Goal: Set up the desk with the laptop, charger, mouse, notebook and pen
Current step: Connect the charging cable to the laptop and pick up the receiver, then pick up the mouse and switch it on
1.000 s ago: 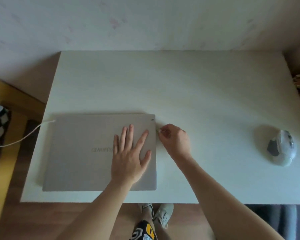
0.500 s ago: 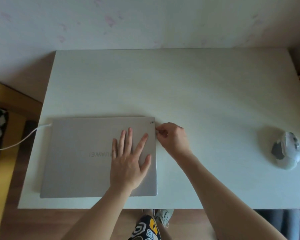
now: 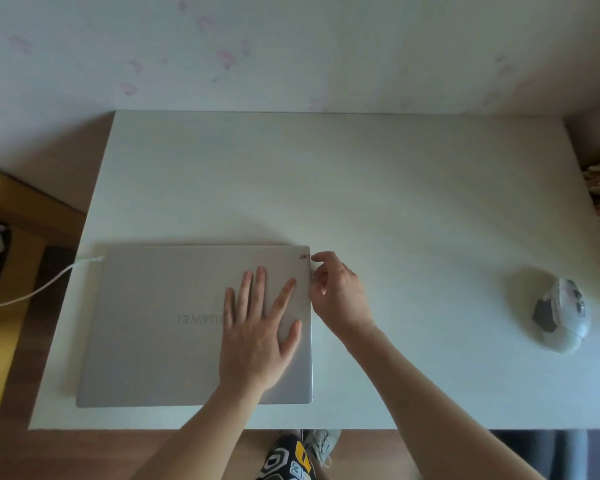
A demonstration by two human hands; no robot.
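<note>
On white desk [image 3: 361, 188], left half: closed Huawei laptop [image 3: 160, 327], charger cable [image 3: 42, 289] plugged in, left hand [image 3: 257, 334] flat, fingers spread. At right edge, right hand [image 3: 336, 292] now loosened from earlier pinch, holding nothing discernible. Mouse [image 3: 565, 318] placed; notebook, pen outstanding.

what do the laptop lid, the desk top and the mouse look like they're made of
Laptop lid: probably metal, matte silver-grey; even soft sheen, thin crisp edges, though painted plastic is possible. Desk top: likely laminated board, matte off-white, with faint straight grain lines. Mouse: looks like moulded plastic, light grey-white shell with a dark side patch, slightly glossy on its rounded back.
</note>
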